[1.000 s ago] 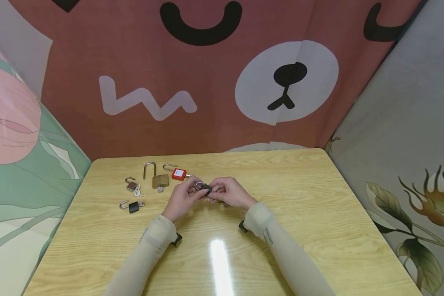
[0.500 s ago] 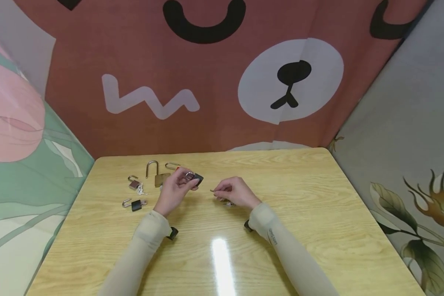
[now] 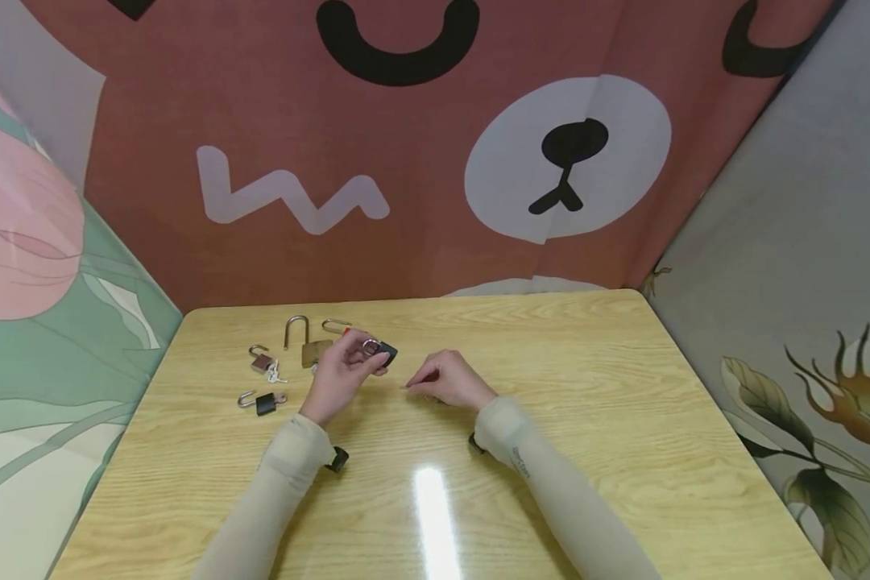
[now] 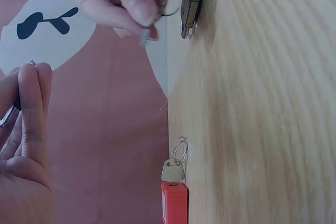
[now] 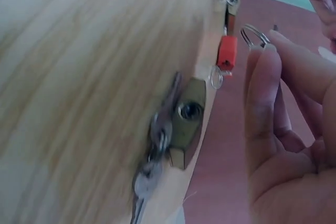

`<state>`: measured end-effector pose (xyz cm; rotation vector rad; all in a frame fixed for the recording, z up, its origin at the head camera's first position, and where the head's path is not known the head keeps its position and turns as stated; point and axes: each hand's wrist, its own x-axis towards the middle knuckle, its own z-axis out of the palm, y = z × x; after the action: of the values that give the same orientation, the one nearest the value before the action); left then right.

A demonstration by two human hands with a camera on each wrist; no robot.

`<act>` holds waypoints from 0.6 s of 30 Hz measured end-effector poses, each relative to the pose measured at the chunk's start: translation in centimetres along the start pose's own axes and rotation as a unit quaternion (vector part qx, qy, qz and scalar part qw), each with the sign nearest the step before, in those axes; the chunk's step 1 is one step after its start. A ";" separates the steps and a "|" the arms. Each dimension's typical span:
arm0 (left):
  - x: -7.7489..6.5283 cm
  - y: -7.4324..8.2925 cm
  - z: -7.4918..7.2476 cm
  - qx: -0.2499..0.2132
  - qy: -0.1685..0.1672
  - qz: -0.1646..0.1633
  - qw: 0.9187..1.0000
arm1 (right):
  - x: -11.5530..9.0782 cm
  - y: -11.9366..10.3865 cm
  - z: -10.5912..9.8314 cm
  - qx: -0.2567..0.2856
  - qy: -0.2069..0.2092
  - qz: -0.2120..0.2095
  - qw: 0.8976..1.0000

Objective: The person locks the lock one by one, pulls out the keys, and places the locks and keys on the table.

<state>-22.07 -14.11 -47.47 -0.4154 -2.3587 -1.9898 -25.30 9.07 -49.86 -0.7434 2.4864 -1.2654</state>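
My left hand (image 3: 339, 372) holds a small black padlock (image 3: 387, 353) above the table, its shackle toward the palm. To the right, my right hand (image 3: 451, 379) pinches a small key (image 4: 145, 36) between thumb and forefinger. A metal ring (image 5: 254, 35) shows at those fingers. The two hands are apart, and the key does not touch the black padlock. Below my right hand a brass-coloured padlock (image 5: 188, 114) lies on the table, beside a pair of keys (image 5: 160, 127); the hand hides it in the head view.
Left of my hands lie a large brass padlock (image 3: 315, 353), a small brown padlock (image 3: 262, 363) with keys (image 3: 274, 374), and another black padlock (image 3: 265, 404), their shackles open. A red padlock (image 4: 175, 204) with a key in it is mostly hidden behind my left hand in the head view.
My hands were together at the black padlock and have parted. The left has moved slightly up and left with the padlock; the right drew away, then came back slightly left with the key.
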 end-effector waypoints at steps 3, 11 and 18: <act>0.0 0.0 0.0 -0.001 -0.002 0.001 1.000 | 0.4 -0.1 0.6 -0.032 -0.023 -0.009 0.999; 0.2 -0.1 0.2 0.008 -0.006 -0.008 1.000 | 1.0 0.0 1.5 -0.100 -0.057 -0.018 0.993; 0.1 -0.5 0.3 0.014 -0.010 -0.023 1.000 | 0.8 -0.1 1.5 -0.101 -0.064 -0.013 0.993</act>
<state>-22.26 -13.92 -48.02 -0.3859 -2.4255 -1.9787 -25.25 7.59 -50.60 -0.8766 2.5307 -0.9516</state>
